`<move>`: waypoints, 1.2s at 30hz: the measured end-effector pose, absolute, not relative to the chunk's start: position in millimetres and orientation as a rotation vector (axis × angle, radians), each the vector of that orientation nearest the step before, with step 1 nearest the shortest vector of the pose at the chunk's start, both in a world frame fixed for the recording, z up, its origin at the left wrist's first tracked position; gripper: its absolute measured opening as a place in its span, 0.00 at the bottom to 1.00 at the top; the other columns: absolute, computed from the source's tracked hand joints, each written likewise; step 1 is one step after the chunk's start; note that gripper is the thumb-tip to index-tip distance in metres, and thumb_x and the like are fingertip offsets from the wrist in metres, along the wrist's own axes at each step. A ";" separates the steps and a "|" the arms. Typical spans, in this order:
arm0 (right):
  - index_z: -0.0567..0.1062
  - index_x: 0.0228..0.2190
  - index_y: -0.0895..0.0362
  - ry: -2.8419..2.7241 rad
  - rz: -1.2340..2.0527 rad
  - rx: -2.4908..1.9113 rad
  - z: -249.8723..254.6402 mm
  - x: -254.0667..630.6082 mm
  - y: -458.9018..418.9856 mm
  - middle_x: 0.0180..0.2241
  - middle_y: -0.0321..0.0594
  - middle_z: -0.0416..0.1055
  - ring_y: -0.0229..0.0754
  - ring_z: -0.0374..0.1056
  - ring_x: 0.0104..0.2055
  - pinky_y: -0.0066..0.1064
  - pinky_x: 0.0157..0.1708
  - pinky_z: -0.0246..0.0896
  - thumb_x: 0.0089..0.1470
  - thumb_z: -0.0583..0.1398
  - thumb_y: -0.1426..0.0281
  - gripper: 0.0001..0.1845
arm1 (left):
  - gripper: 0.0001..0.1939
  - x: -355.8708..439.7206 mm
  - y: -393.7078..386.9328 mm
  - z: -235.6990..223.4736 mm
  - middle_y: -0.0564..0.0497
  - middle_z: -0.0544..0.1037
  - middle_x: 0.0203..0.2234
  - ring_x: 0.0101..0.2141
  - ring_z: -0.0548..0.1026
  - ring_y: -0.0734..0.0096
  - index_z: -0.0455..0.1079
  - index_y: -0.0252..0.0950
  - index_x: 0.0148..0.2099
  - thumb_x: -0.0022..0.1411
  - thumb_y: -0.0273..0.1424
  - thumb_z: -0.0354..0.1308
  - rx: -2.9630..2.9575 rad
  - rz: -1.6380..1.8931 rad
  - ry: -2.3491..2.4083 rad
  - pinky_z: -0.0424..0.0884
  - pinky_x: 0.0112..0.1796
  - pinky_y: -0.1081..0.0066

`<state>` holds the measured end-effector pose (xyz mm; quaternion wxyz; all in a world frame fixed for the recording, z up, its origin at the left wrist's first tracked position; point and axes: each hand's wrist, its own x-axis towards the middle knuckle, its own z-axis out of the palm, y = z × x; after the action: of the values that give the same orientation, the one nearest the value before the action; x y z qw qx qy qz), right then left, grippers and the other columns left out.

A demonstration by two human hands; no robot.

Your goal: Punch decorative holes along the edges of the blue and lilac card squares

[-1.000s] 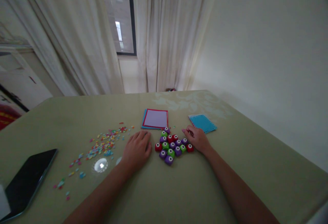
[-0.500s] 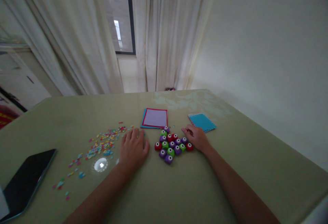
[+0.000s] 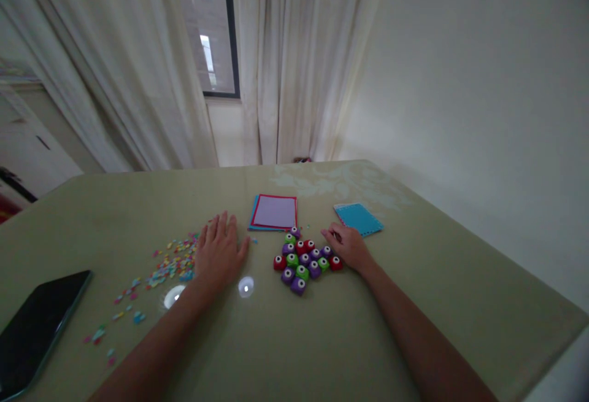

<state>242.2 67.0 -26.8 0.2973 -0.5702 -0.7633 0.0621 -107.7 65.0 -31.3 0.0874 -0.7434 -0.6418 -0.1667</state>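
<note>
My left hand (image 3: 219,253) lies flat, palm down, with its fingers apart, over the right end of a scatter of small bright pieces (image 3: 173,264). My right hand (image 3: 352,248) rests on the table with its fingers curled in; whatever they may hold is hidden. Between the hands sits a cluster of red, green and purple blocks (image 3: 304,259), each with a white eye-like spot, and its right end is close to my right hand. Just beyond that hand lies a blue square card (image 3: 359,218) with a dotted edge.
Behind the blocks is a stack of square sheets (image 3: 275,212), lilac on red on blue. A dark tablet-like device (image 3: 43,328) lies at the left on the green table (image 3: 294,347). Pale curtains (image 3: 304,70) hang beyond the far edge, and a white wall (image 3: 483,113) rises at the right.
My left hand has moved left, away from the blocks and onto the small pieces, its fingers more spread. My right hand stays beside the blocks. The view has shifted slightly.
</note>
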 end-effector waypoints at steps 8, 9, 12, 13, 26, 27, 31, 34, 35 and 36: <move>0.65 0.23 0.53 -2.032 0.156 -1.540 -28.7 243.6 66.3 0.21 0.34 0.65 0.40 0.61 0.24 0.33 0.30 0.49 0.70 0.55 0.57 0.24 | 0.33 -125.3 83.8 -27.3 0.27 0.63 0.72 0.71 0.60 0.36 0.62 0.22 0.73 0.74 0.38 0.45 -2.110 -0.587 -1.957 0.51 0.69 0.39; 0.65 0.23 0.53 -2.027 0.153 -1.545 -28.9 243.4 66.9 0.21 0.34 0.65 0.40 0.60 0.24 0.33 0.29 0.49 0.70 0.55 0.57 0.24 | 0.33 -133.0 87.0 -25.0 0.23 0.63 0.71 0.71 0.59 0.34 0.62 0.19 0.71 0.74 0.36 0.44 -2.063 -0.601 -1.989 0.52 0.68 0.38; 0.66 0.23 0.53 -2.042 0.158 -1.545 -28.3 242.0 68.8 0.21 0.34 0.66 0.40 0.61 0.25 0.33 0.29 0.49 0.70 0.55 0.56 0.24 | 0.31 -140.3 91.2 -22.7 0.26 0.65 0.70 0.71 0.61 0.37 0.64 0.21 0.70 0.74 0.35 0.43 -2.094 -0.602 -1.969 0.53 0.68 0.40; 0.67 0.23 0.53 -2.053 0.162 -1.540 -27.8 241.6 68.9 0.20 0.34 0.66 0.40 0.62 0.25 0.33 0.29 0.49 0.70 0.55 0.56 0.24 | 0.30 -136.8 90.7 -24.1 0.30 0.66 0.71 0.71 0.62 0.42 0.65 0.25 0.71 0.75 0.36 0.43 -2.157 -0.589 -1.925 0.53 0.69 0.43; 0.67 0.23 0.53 -2.061 0.153 -1.547 -28.2 242.8 68.6 0.20 0.34 0.67 0.40 0.62 0.24 0.32 0.30 0.50 0.70 0.56 0.57 0.23 | 0.28 -112.3 91.4 -45.1 0.44 0.69 0.71 0.69 0.67 0.57 0.64 0.39 0.74 0.77 0.39 0.46 -2.631 -0.552 -1.623 0.56 0.70 0.53; 0.67 0.23 0.53 -2.067 0.153 -1.545 -28.0 242.5 68.7 0.21 0.34 0.67 0.40 0.63 0.24 0.32 0.30 0.50 0.70 0.56 0.57 0.23 | 0.28 -111.7 91.7 -44.7 0.43 0.71 0.69 0.67 0.70 0.56 0.65 0.39 0.73 0.78 0.38 0.46 -2.652 -0.554 -1.614 0.59 0.69 0.53; 0.67 0.24 0.53 -2.063 0.137 -1.551 -27.9 242.5 68.4 0.21 0.35 0.67 0.40 0.62 0.24 0.32 0.29 0.49 0.71 0.55 0.57 0.24 | 0.24 -111.4 92.0 -41.2 0.41 0.78 0.61 0.59 0.76 0.54 0.73 0.39 0.68 0.77 0.38 0.48 -2.677 -0.591 -1.630 0.68 0.63 0.55; 0.67 0.24 0.53 -2.068 0.138 -1.552 -28.9 242.9 68.7 0.21 0.35 0.67 0.40 0.62 0.24 0.32 0.29 0.49 0.71 0.55 0.57 0.24 | 0.20 -112.0 92.6 -39.5 0.42 0.79 0.59 0.58 0.77 0.56 0.78 0.40 0.61 0.77 0.38 0.51 -2.688 -0.619 -1.653 0.70 0.61 0.58; 0.67 0.24 0.53 -2.072 0.141 -1.552 -29.3 243.0 68.7 0.21 0.35 0.67 0.40 0.63 0.25 0.32 0.30 0.50 0.71 0.55 0.57 0.24 | 0.19 -111.8 92.9 -39.3 0.43 0.79 0.60 0.59 0.77 0.57 0.78 0.41 0.60 0.77 0.38 0.51 -2.689 -0.627 -1.660 0.70 0.62 0.58; 0.68 0.24 0.53 -2.074 0.143 -1.551 -29.6 243.1 68.7 0.21 0.35 0.68 0.40 0.63 0.25 0.32 0.30 0.50 0.71 0.55 0.57 0.24 | 0.19 -111.5 93.2 -39.3 0.43 0.78 0.61 0.60 0.76 0.57 0.77 0.41 0.60 0.76 0.38 0.51 -2.689 -0.633 -1.668 0.69 0.62 0.58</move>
<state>243.1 68.7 -29.6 0.2703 -0.5757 -0.7699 0.0530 -111.5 93.2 -39.3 -0.0426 -0.8324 -0.5165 -0.1961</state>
